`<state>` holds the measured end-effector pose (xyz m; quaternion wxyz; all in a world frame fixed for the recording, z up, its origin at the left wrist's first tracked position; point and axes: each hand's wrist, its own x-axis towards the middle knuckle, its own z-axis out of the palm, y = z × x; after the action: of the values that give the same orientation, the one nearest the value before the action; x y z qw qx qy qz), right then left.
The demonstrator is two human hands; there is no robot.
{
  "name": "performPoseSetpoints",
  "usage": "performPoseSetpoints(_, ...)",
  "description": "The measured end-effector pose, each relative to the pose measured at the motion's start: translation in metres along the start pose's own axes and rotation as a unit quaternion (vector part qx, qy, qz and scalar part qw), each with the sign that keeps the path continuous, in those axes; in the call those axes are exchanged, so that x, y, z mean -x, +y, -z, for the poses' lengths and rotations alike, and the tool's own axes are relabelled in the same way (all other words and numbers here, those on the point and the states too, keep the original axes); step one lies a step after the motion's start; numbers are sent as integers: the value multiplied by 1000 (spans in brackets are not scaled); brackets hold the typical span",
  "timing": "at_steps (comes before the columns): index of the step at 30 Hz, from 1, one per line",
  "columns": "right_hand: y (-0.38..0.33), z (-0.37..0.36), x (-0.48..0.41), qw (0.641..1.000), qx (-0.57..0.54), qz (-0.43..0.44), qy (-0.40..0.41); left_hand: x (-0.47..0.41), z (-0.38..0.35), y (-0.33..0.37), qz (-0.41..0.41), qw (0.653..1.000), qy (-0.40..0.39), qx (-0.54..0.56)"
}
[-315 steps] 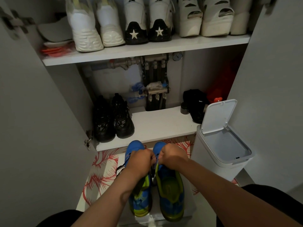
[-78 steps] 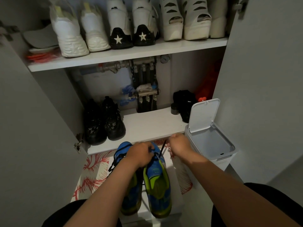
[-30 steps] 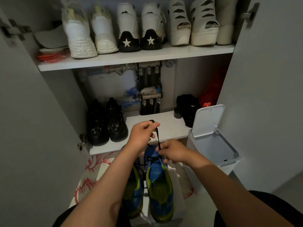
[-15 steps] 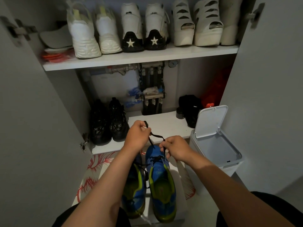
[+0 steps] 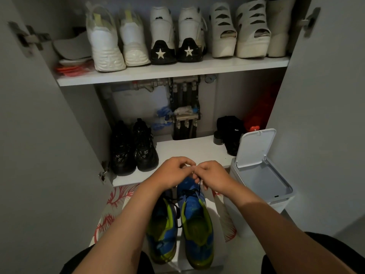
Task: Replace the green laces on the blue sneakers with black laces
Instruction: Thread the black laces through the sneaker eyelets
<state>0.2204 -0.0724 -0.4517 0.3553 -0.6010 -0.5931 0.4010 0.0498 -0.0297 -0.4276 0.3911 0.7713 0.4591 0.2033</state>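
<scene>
1. Blue sneakers [image 5: 194,214]: pair, side by side on the floor mat [image 5: 118,196], before the lower shelf's [image 5: 187,149] front edge.
2. Black lace [image 5: 199,185]: rises from the right-hand sneaker.
3. Left hand [image 5: 173,173], right hand [image 5: 213,176]: touching, each grip pinching the black lace.
4. Bin [image 5: 276,207]: lid up, just right.

One view only is offered: a wide-angle camera worn on the head, aimed forward and down. The left hand [image 5: 173,174] and right hand [image 5: 214,177] are caught close, mid-frame, while the lower shelf [image 5: 187,149] is faced straight on, just beyond.
</scene>
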Motion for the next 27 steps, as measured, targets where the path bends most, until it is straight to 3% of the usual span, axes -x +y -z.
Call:
performPoseSetpoints(6, 4, 6, -3, 999, 24, -28, 25, 10, 22, -7, -1, 992, 29, -123)
performPoseSetpoints(11, 7, 8, -5, 997, 34, -48, 47, 19, 42, -15, 36, 990, 21, -135)
performPoseSetpoints(17, 17, 19, -4, 966, 200, -123, 108, 31, 62, -26, 76, 954, 109, -268)
performPoseSetpoints(19, 16, 17, -2, 950, 259, -153, 89, 32, 59, -25, 83, 959, 98, -254)
performPoseSetpoints(21, 13, 14, 1, 947, 285, -127, 69, 32, 50, -21, 81, 973, 61, -208)
performPoseSetpoints(24, 5, 1, 2, 990, 133, -39, 5, 29, 31, -14, 56, 983, 4, -175)
performPoseSetpoints(27, -4, -11, 3, 996, -15, -14, -85, 26, 18, -8, 21, 982, 1, -186)
